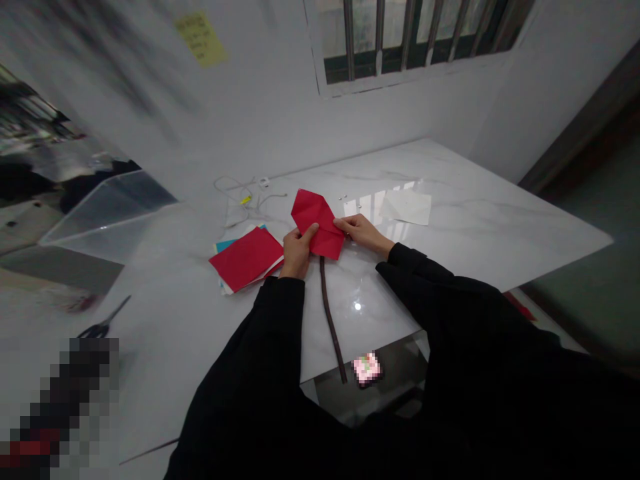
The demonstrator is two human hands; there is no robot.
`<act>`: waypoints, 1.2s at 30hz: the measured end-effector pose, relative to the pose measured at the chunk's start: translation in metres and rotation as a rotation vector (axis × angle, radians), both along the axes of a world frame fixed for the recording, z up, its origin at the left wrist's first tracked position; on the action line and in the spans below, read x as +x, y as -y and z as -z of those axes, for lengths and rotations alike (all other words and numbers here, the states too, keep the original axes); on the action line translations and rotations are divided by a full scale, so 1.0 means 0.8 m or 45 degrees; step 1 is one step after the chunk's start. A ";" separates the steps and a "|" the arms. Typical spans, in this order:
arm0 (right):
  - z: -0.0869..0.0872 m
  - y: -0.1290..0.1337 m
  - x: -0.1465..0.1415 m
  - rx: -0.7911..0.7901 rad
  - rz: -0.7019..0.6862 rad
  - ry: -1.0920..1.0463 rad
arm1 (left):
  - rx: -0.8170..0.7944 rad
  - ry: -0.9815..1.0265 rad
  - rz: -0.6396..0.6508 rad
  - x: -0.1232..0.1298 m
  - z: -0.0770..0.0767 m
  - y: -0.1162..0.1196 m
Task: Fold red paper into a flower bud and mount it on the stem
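Observation:
A folded sheet of red paper (319, 220) is held up between my two hands, with creases across its face. My left hand (298, 252) grips its lower left part, thumb pressed on the front. On the right edge, my right hand (364, 231) pinches the paper between thumb and fingers. Below the paper a thin brown stick (327, 307) runs down past the table's front edge; whether a hand holds its upper end is hidden. Just left of my left hand lies a stack of coloured paper (247, 259), red on top, with blue and white sheets under it.
On the white marbled table (480, 233) lie a white paper sheet (407, 207), a pale cable (240, 200) near the wall and scissors (104, 323) at the left. A clear plastic box (115, 207) stands far left. A yellow note (201, 39) and barred window (415, 33) are on the wall.

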State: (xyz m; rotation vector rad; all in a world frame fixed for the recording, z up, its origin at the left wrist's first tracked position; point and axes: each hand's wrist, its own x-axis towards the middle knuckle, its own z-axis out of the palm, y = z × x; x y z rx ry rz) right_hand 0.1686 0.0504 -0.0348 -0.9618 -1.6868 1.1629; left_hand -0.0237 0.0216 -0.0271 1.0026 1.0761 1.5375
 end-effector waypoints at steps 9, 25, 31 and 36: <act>-0.012 0.008 0.002 0.083 0.012 0.147 | -0.002 0.021 -0.038 0.000 -0.002 0.000; -0.017 0.014 0.008 0.088 -0.050 0.131 | -0.016 0.072 -0.015 0.000 -0.008 0.001; -0.015 0.009 0.004 -0.127 0.002 -0.160 | -0.032 0.003 0.062 0.001 -0.007 0.003; -0.015 0.005 0.000 -0.201 0.071 -0.433 | -0.036 -0.198 0.187 0.007 -0.013 0.013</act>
